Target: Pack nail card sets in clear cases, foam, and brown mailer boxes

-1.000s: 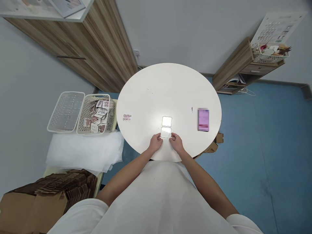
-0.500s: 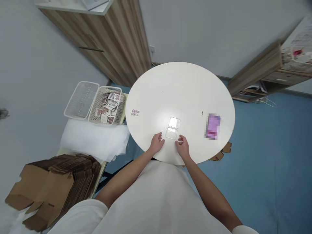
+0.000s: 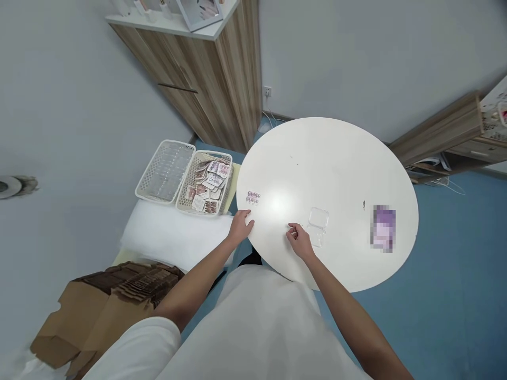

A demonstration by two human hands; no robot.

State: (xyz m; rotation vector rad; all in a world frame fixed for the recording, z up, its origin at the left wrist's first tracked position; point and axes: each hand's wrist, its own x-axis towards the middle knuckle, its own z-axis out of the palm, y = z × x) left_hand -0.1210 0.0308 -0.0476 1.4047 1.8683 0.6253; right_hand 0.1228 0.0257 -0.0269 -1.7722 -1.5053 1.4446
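My left hand point(image 3: 240, 227) is at the left edge of the white round table, its fingers apart and holding nothing. Just beyond its fingertips lies a small card or sheet of purple-pink, nail-like pieces point(image 3: 252, 197). My right hand point(image 3: 300, 243) hovers over or rests on the table with loosely bent fingers, thumb and index apart, and nothing visible in them. Beside it, to the right, a clear plastic hinged case point(image 3: 318, 217) lies open and flat, its lower half partly behind the hand.
The white table point(image 3: 336, 158) carries a blurred-out purple item point(image 3: 383, 228) at the right. Left of the table stand a white basket of small printed cards point(image 3: 208, 184), a basket of clear cases point(image 3: 164, 169), white foam sheets point(image 3: 170, 232) and folded cardboard boxes point(image 3: 91, 316).
The view has turned left, so the table appears further right. My left hand has moved away from the clear case toward the purple-pink pieces; my right hand has shifted left of the case.
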